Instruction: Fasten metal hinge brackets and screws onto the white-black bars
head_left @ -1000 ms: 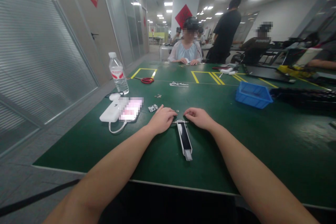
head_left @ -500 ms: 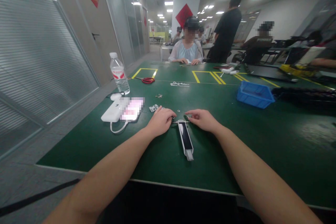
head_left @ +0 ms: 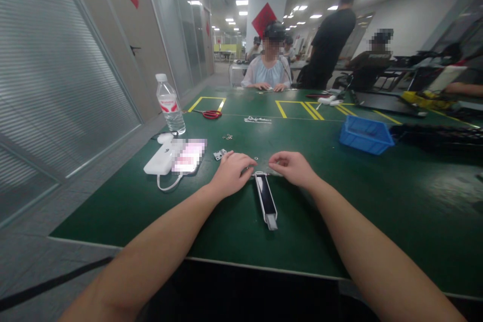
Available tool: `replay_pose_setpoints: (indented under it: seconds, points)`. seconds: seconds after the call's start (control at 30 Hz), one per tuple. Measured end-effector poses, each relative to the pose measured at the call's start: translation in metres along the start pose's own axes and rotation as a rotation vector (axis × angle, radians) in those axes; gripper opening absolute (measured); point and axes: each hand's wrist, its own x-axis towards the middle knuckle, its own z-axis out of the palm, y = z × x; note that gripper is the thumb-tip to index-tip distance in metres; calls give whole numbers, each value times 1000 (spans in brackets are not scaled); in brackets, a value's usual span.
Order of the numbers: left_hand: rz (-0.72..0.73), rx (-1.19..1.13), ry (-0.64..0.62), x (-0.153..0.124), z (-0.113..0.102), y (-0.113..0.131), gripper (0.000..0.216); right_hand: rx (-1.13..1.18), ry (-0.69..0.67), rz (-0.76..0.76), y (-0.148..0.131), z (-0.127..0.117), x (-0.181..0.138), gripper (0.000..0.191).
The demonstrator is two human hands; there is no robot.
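Note:
A narrow white-framed piece with a black face (head_left: 267,196) lies on the green table, its pale grey end towards me. A thin metal rod crosses its far end. Beside the rod's left part, my left hand (head_left: 233,173) rests with fingers bent together; what they hold, if anything, is hidden. My right hand (head_left: 292,168) pinches thumb and forefinger just above the rod's right part, on something too small to name. A small ring (head_left: 256,158) lies beyond the piece, between my hands. Left of my left hand sits a metal bracket (head_left: 219,154).
At the left stand a water bottle (head_left: 170,105), a white power bank (head_left: 160,158) and a cabled phone (head_left: 188,156). Small metal parts (head_left: 227,137), red scissors (head_left: 212,114) and metal strips (head_left: 257,120) lie farther off. A blue bin (head_left: 366,135) is at the right. A person sits opposite.
My right hand has turned and its fingers have curled in more, over the rod's right part. My left fingertips have shifted slightly right. The white-framed piece stays in place.

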Motion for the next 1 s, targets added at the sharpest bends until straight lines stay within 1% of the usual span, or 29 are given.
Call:
replay_pose_setpoints:
  seconds: [0.1, 0.27, 0.37, 0.47, 0.6, 0.73, 0.83, 0.9, 1.0]
  points:
    - [32, 18, 39, -1, -1, 2, 17, 174, -5, -21, -11, 1, -3, 28]
    - [103, 38, 114, -2, -3, 5, 16, 289, -13, -51, -27, 4, -10, 28]
    - [116, 54, 128, -2, -3, 6, 15, 370, -13, -52, -30, 8, -11, 29]
    - [109, 65, 125, -3, -4, 7, 16, 469, -23, -44, -31, 10, -12, 34]
    - [103, 35, 131, -3, -6, 9, 18, 520, -48, -25, -31, 11, -12, 39]
    - [118, -7, 149, -3, -9, 11, 19, 512, -83, -34, -30, 11, -12, 37]
    - [105, -10, 161, -2, -10, 13, 18, 458, -82, -69, -29, 10, -12, 35]
    - [36, 7, 174, 0, -11, 13, 16, 373, -51, -102, -27, 8, -12, 31]
    - [-156, 46, 175, 2, -14, 9, 12, 125, -15, -131, -23, 0, -11, 20]
